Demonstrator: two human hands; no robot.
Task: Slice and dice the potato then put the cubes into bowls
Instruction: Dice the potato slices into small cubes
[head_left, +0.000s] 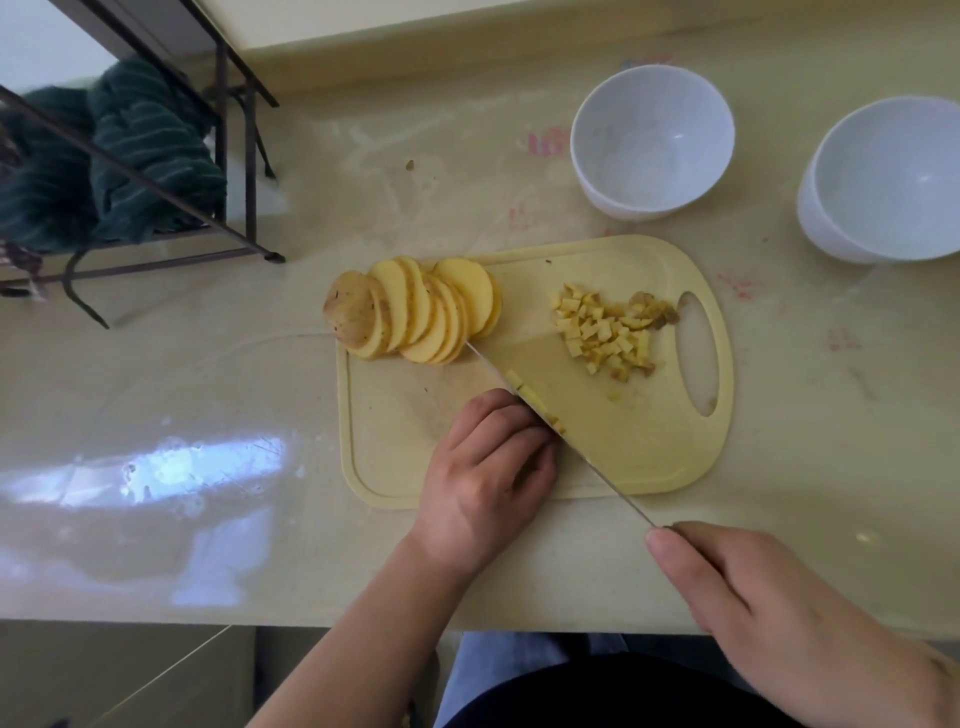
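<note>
**Head view: mid-dice on the cutting board, both bowls have no potato in them**

Head view looks down on a glossy beige countertop. A pale yellow plastic cutting board sits near the front edge, its oval handle hole on the right.

Potato state:
- Fanned stack of potato slices at the board's far-left corner, skin-on end piece leaning on the left side and overhanging the board edge a little.
- Pile of potato cubes at far right of the board, just beside the handle hole. A few bits carry brown skin. One stray cube lies apart, nearer the front.
- Row of potato strips under the blade, partly hidden by the fingers.

Hands:
- Left hand is curled knuckles-up on the board, fingertips tucked down onto the strips, right against the blade's flat.
- Right hand is wrapped around the knife handle, which it hides completely; index finger extended along the spine.
- Knife runs diagonally from lower right to upper left, tip touching or just short of the slice stack; cannot tell which.

Two white bowls beyond the board, well apart from the cubes: left bowl and right bowl, the latter cut by the frame edge.

Far left: a dark metal rack holding green striped cloth.
</note>
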